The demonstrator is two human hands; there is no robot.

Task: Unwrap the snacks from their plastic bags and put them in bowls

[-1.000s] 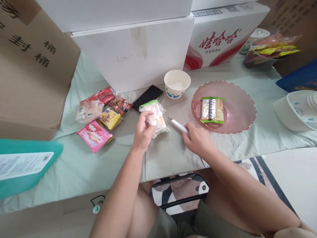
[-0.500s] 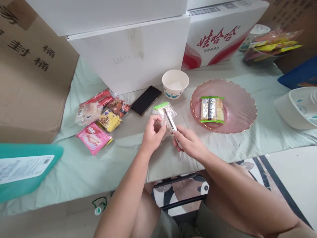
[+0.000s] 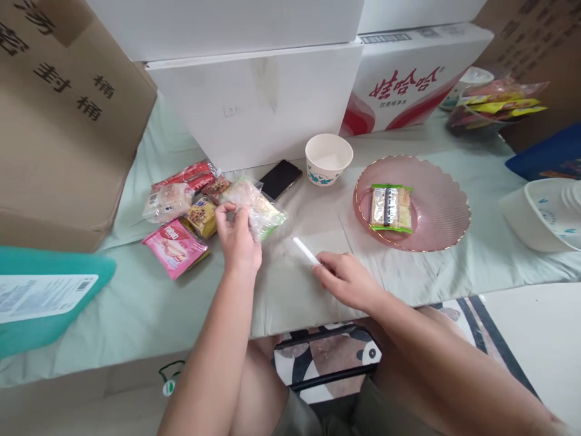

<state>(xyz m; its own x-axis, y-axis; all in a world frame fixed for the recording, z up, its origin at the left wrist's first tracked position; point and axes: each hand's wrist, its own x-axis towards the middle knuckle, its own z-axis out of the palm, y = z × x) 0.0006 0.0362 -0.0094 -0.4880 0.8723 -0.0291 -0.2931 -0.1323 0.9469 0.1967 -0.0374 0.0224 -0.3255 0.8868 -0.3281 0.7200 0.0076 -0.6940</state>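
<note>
My left hand (image 3: pixel 236 233) is closed on a clear plastic snack packet (image 3: pixel 261 212) with green at its edge. It is raised beside the pile of snacks, partly covering them. In my right hand (image 3: pixel 347 275) is a slim white utility knife (image 3: pixel 305 250), pointing up and left above the cloth, apart from the packet. Beside my left hand lie a pink wafer packet (image 3: pixel 175 247), a yellow snack packet (image 3: pixel 202 217), red packets (image 3: pixel 197 175) and a clear-wrapped snack (image 3: pixel 167 203). A pink glass bowl (image 3: pixel 442 209) to the right holds a green-edged cracker packet (image 3: pixel 385 208).
Behind my hands are a black phone (image 3: pixel 282 178) and a white paper bowl (image 3: pixel 328 160). White cartons (image 3: pixel 254 121) and a brown cardboard box (image 3: pixel 68 151) stand around the back and left. White containers (image 3: pixel 526 215) sit at the right; a teal container (image 3: pixel 49 303) is at the left edge.
My left hand has carried the snack packet left, away from the knife and towards the snack pile. My right hand has lowered slightly, still holding the knife. The view has shifted a little.
</note>
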